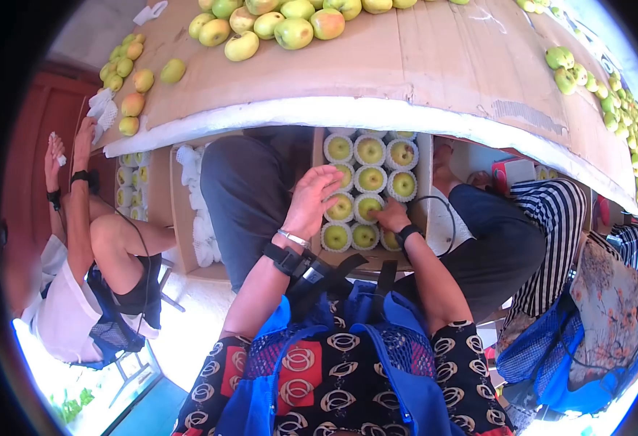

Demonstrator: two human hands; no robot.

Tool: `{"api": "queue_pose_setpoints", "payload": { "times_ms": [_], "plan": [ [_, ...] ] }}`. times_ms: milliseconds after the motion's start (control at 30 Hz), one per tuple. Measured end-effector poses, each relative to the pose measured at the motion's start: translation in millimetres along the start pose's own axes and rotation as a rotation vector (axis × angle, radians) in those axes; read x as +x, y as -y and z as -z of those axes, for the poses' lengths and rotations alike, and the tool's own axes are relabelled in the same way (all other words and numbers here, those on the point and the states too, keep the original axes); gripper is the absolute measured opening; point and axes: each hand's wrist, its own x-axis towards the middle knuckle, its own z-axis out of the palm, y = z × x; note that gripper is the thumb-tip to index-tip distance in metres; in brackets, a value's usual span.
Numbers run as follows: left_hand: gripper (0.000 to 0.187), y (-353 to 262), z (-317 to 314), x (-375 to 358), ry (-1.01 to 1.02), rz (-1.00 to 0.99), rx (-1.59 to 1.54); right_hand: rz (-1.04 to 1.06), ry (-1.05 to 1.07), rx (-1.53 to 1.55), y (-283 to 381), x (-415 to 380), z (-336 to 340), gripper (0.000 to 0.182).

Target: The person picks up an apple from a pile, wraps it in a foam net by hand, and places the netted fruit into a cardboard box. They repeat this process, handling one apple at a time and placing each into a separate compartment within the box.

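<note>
Between my knees, under the table edge, sits a cardboard box [425,167] holding rows of green apples [370,179], each in a white foam net. My left hand [314,200] hovers over the box's left side, fingers apart, with nothing in it. Near the lower right of the box, my right hand [391,216] touches an apple [367,207] with its fingertips. That apple remains in its place in the row, and the hand partly covers the apple beside it.
Loose apples [293,33] lie on the cardboard-covered table [406,73]. To the left stands a box of white foam nets [201,211]. One person [79,291] sits at the left, another [587,305] at the right.
</note>
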Motion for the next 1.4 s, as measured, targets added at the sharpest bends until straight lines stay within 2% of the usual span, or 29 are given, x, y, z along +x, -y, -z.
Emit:
{"api": "queue_pose_setpoints", "payload": {
  "times_ms": [33,67,167,200,233,267,300,367,400,467,500,567,633,700,767,800,900,967,1000,1033,1100,1133,1167,1200,1233,1267,1333,1367,1400],
  "plan": [
    [0.020,-1,0,0,0.003,0.003,-0.008,0.085,-0.059,-0.145,8,-4,9,0.069],
    [0.021,-2,0,-1,0.005,0.003,-0.019,0.090,-0.063,-0.150,20,-9,26,0.069],
    [0.021,-2,0,-2,0.007,-0.007,-0.023,0.042,0.321,0.130,44,-23,93,0.057],
    [0.021,-1,1,-4,0.007,-0.009,-0.029,0.033,0.099,0.361,53,-43,114,0.039],
    [0.021,-1,2,-5,0.023,-0.017,-0.046,0.004,0.086,0.450,63,-57,145,0.038],
    [0.021,-3,1,-4,0.045,-0.028,-0.063,0.049,0.061,0.854,63,-68,166,0.039],
    [0.021,-5,0,-4,0.058,-0.032,-0.070,0.029,0.002,1.044,77,-83,195,0.036],
    [0.020,-5,-1,-8,0.083,-0.013,-0.064,0.267,-0.029,1.363,87,-101,248,0.030],
    [0.019,-4,-1,-7,0.092,-0.016,-0.066,0.348,-0.087,1.466,91,-109,273,0.033],
    [0.019,-4,-3,-9,0.108,-0.020,-0.094,0.523,-0.213,1.500,93,-126,311,0.040],
    [0.019,-6,-2,-10,0.107,-0.028,-0.121,0.651,-0.198,1.515,89,-134,326,0.040],
    [0.019,-8,2,-14,0.110,-0.093,-0.166,0.760,-0.124,1.585,71,-142,348,0.039],
    [0.019,-24,0,-26,0.148,-0.096,-0.166,0.638,-0.304,1.623,59,-152,352,0.039],
    [0.017,-42,8,-41,0.207,-0.171,-0.226,0.651,-0.322,1.687,47,-161,347,0.037],
    [0.017,-68,18,-65,0.128,-0.366,-0.156,0.680,-0.229,1.701,32,-166,335,0.036],
    [0.019,-82,34,-73,0.183,-0.464,-0.219,0.673,-0.206,1.707,23,-171,332,0.036],
    [0.019,-110,93,-101,-0.001,-0.647,-0.313,0.657,-0.179,1.570,-23,-179,324,0.035],
    [0.020,-104,145,-106,-0.240,-0.653,-0.300,0.653,0.072,1.645,-56,-183,329,0.037],
    [0.019,-97,170,-112,-0.372,-0.563,-0.231,0.650,0.133,1.653,-64,-186,330,0.037],
    [0.019,-87,197,-116,-0.406,-0.573,-0.237,0.636,0.123,1.597,-74,-192,334,0.037],
    [0.021,-54,245,-122,-0.586,-0.471,0.023,0.610,0.183,1.644,-89,-191,344,0.037],
    [0.020,-38,262,-127,-0.689,-0.364,0.126,0.622,0.159,1.647,-89,-189,349,0.037],
    [0.020,-27,276,-130,-0.708,-0.359,0.112,0.635,0.131,1.651,-79,-185,351,0.037],
    [0.021,-14,289,-133,-0.736,-0.300,0.271,0.572,0.020,1.594,-69,-181,354,0.036],
    [0.022,3,302,-135,-0.755,-0.232,0.427,0.558,0.040,1.582,-46,-180,352,0.036],
    [0.023,29,321,-127,-0.824,-0.393,0.815,0.432,-0.210,1.382,-14,-180,347,0.036],
    [0.024,38,318,-127,-0.745,-0.360,0.784,0.260,-0.688,0.819,72,-189,325,0.032],
    [0.025,42,316,-127,-0.664,-0.338,0.771,0.257,-0.681,0.808,82,-192,335,0.032],
    [0.025,48,318,-124,-0.664,-0.329,0.764,0.299,-0.758,0.319,89,-196,347,0.030]
  ]
}}
